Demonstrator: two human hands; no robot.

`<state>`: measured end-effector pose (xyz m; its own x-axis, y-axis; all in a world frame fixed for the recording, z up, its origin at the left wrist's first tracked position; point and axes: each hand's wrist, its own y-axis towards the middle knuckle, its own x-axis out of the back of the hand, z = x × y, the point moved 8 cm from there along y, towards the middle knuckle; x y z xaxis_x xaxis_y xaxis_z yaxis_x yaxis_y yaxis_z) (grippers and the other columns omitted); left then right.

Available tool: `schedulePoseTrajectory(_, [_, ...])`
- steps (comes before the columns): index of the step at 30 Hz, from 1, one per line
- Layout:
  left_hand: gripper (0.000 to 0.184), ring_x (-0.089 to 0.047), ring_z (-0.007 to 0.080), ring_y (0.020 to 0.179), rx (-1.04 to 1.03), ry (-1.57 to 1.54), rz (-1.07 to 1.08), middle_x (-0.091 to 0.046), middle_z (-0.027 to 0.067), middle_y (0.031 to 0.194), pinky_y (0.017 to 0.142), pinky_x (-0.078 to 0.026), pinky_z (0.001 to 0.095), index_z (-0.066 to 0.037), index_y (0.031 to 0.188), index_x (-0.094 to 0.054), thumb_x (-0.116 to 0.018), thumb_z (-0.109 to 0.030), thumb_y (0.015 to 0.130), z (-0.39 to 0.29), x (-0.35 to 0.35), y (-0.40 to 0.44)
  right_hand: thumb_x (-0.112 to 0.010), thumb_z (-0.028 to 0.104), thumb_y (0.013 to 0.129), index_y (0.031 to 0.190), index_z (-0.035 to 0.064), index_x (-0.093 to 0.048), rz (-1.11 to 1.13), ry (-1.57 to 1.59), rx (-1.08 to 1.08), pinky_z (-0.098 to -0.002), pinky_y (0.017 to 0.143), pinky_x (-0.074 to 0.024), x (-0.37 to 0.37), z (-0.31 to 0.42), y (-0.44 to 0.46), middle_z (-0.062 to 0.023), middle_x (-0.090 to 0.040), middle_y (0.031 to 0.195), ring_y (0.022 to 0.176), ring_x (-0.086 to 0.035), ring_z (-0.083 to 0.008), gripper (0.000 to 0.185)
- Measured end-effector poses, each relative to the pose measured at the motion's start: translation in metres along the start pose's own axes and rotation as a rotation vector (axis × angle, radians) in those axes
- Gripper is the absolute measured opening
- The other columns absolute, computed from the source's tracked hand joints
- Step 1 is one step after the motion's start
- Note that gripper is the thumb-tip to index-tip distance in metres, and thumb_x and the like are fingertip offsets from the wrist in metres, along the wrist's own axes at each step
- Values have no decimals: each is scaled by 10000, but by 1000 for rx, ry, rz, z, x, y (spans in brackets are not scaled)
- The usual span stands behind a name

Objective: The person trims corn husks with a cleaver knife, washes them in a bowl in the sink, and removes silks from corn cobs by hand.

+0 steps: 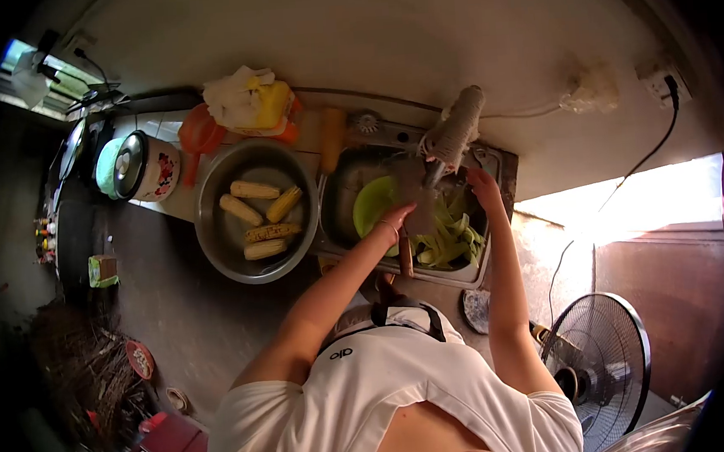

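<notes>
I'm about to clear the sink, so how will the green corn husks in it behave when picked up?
The corn husks are likely floppy, as the strips bend and curl over one another. They look thin and leafy, so probably light for their bulk. Overlapping in the sink, they may come up in a loose tangle.

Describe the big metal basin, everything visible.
The basin is large, round and wide-mouthed, grey and metallic-looking, with a narrow rim. It sits upright, uncovered, on the picture's left side of the sink. Five yellowish husked corn cobs lie inside. I can't tell whether it holds water; its underside is hidden.
</notes>
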<state>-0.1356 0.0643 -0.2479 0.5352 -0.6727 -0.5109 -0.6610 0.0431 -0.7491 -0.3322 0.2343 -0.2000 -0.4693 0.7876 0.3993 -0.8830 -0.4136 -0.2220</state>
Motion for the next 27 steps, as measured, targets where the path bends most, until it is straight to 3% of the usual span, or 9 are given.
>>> schedulePoseTrajectory(6, [282,-636,158,859,-106,2,-60,-660,25,942,723,-505,291,-80,1028,-629,-711,-211,793,2,-13,-35,-541,235,878,1094,74,-546,239,414,-392,-331,695,-487,-38,-25,22,-43,-599,982,872,-607,-178,270])
schedulePoseTrajectory(10, [206,-626,163,822,-124,-176,-69,-663,49,908,704,-473,304,-59,984,-633,-678,-109,789,1,-13,-21,-499,243,906,1049,77,-546,427,359,-239,-327,713,-495,-52,-15,25,-37,-590,983,892,-610,-167,224])
schedulePoseTrajectory(13, [179,-636,170,776,-74,-294,-42,-667,45,867,683,-491,308,-57,954,-638,-657,-125,790,-2,-6,15,-509,205,914,1167,109,-528,267,502,-423,-344,848,-477,-48,-44,33,-53,-571,1116,1051,-557,-187,272])
schedulePoseTrajectory(20, [149,-646,197,743,-58,-480,117,-674,72,835,706,-520,366,-59,907,-637,-638,-151,789,-11,-10,32,-487,245,934,1165,136,-528,278,714,-419,-362,922,-409,-53,-35,25,-27,-569,1109,1078,-523,-183,258])
schedulePoseTrajectory(21, [168,-649,214,758,-84,-534,219,-675,88,856,738,-521,384,-43,924,-633,-636,-142,788,-15,-14,24,-482,241,935,1159,131,-529,320,629,-308,-361,925,-407,-48,-44,32,-29,-570,1115,1080,-523,-184,254])
schedulePoseTrajectory(23, [189,-649,231,778,-62,-567,262,-674,104,882,766,-519,389,-22,944,-628,-629,-132,791,-21,-19,-12,-472,233,937,1148,121,-531,208,-751,514,-357,931,-404,-34,-45,51,-33,-572,1125,1084,-522,-186,245])
schedulePoseTrajectory(24, [209,-650,248,797,-26,-581,309,-672,120,907,794,-516,395,-1,965,-623,-622,-122,794,-22,-21,-30,-467,229,938,1142,116,-532,31,-1155,810,-355,934,-403,-37,-51,56,-35,-573,1131,1086,-522,-187,242])
schedulePoseTrajectory(26, [238,-650,259,835,-57,-612,316,-668,135,947,812,-518,380,14,1007,-613,-609,-108,802,-19,-12,-46,-461,224,938,1135,99,-528,222,102,100,-362,951,-392,-14,-41,50,-44,-573,1132,1084,-522,-191,242])
schedulePoseTrajectory(27, [226,-653,239,812,-84,-602,350,-672,112,928,791,-524,363,1,999,-619,-608,-118,806,-18,-8,-55,-449,235,944,1152,108,-520,418,496,30,-387,957,-387,-29,-12,31,-46,-561,1158,1101,-513,-191,253])
